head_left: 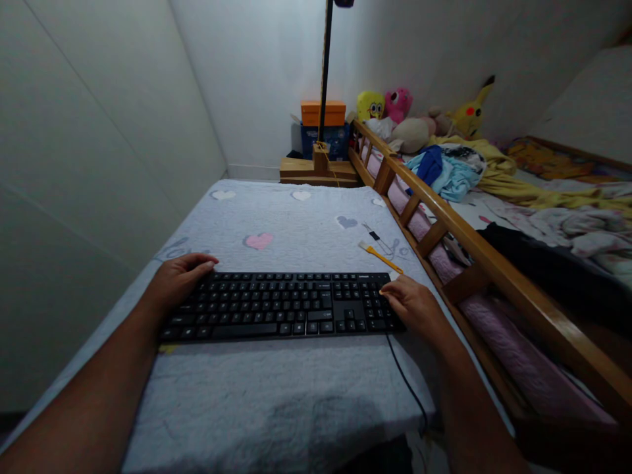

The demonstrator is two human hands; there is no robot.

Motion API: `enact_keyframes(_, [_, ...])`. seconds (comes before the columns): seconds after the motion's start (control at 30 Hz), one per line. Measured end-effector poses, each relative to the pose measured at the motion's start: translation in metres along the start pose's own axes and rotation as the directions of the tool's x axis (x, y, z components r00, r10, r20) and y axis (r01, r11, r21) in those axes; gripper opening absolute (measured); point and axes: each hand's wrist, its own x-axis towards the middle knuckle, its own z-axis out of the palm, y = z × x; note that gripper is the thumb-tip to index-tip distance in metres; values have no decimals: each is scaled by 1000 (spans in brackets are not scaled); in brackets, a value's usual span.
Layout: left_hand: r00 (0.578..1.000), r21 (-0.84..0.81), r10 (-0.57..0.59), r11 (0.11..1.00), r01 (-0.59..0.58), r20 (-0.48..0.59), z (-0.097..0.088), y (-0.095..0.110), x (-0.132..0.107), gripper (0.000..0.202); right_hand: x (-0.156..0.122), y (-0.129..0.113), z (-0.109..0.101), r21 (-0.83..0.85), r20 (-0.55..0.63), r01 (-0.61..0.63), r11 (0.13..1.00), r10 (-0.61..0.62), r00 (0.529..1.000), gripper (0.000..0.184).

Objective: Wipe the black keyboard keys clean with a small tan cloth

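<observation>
A black computer keyboard (291,303) lies across the cloth-covered table, its number pad to the right and its keys facing up. My left hand (180,280) grips its left end, thumb along the top edge and the other fingers partly hidden. At the opposite end, my right hand (407,299) is closed around the edge beside the number pad. The keyboard's black cable (407,382) runs from the near right side down over the table's front edge. Beyond the right hand lies a yellow-handled brush (382,257), with tweezers (374,235) just behind it.
A pale cloth with hearts (286,375) covers the table. Along the right runs a wooden bed rail (459,224), with clothes and plush toys on the bed behind it. At the back stand a dark pole (325,72) and an orange box (323,113). A wall borders the left.
</observation>
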Motion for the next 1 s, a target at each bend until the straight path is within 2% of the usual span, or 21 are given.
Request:
enact_keyframes(0.67, [1000, 18, 14, 1000, -14, 16, 1, 0, 1, 52, -38, -7, -9, 56, 87, -9, 998, 4, 996, 21])
enact_keyframes(1.0, [1000, 11, 2, 1000, -2, 16, 0, -1, 1, 53, -48, -9, -18, 95, 201, -42, 995, 22, 979, 23])
